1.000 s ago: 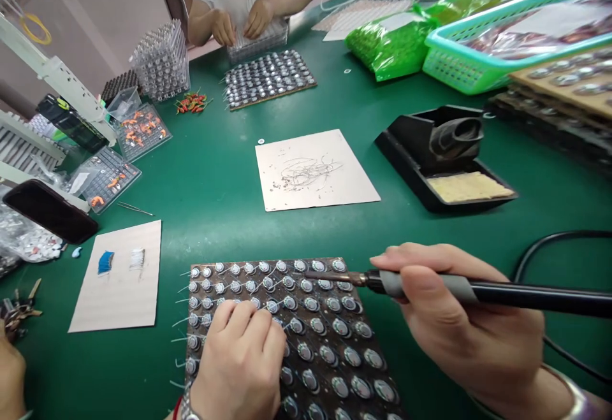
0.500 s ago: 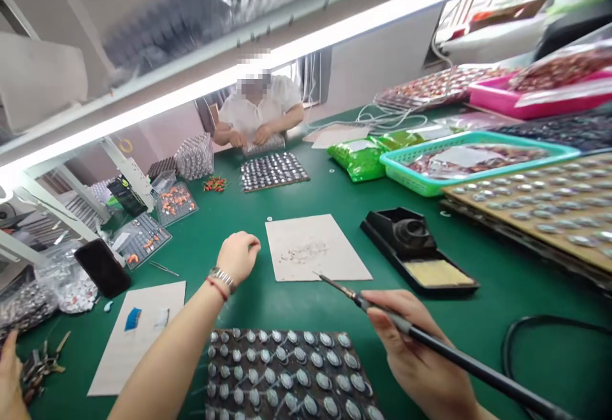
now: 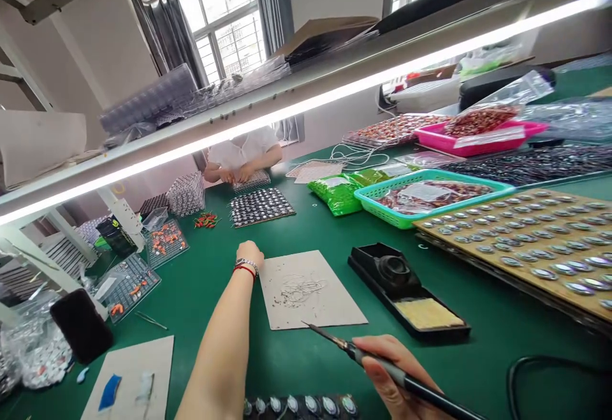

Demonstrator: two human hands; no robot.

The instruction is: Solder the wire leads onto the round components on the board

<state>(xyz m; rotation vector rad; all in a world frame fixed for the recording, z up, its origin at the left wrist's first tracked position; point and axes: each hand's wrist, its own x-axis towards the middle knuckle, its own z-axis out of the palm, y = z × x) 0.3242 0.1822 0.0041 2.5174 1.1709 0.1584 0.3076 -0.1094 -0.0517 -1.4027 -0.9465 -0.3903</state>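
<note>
My right hand (image 3: 394, 375) holds a soldering iron (image 3: 377, 364) like a pen. The iron's thin tip hangs by the front edge of a sheet of cardboard (image 3: 335, 292) with fine wire (image 3: 299, 289) and small crumbs on it. Stretched forward, my left hand (image 3: 249, 255) is closed at that sheet's far left corner; its fingertips are turned away, so anything in them is hidden. Below, partly out of view, lies a dark board of round metal-rimmed parts (image 3: 310, 405). A black iron stand (image 3: 382, 267) with a yellow sponge (image 3: 429, 314) is right of the sheet.
A lit shelf (image 3: 306, 102) crosses above the bench. At left are a phone (image 3: 81, 325), tweezers (image 3: 152, 321) and another card (image 3: 160, 362). A turquoise basket (image 3: 396, 219) and a board of shiny discs (image 3: 521, 232) sit at right. Across the bench, a person's hands (image 3: 236, 174) work.
My left hand has reached farther forward to the sheet's far corner. The view has tilted up, bringing the window in and cutting off most of the near board. My right hand keeps the iron.
</note>
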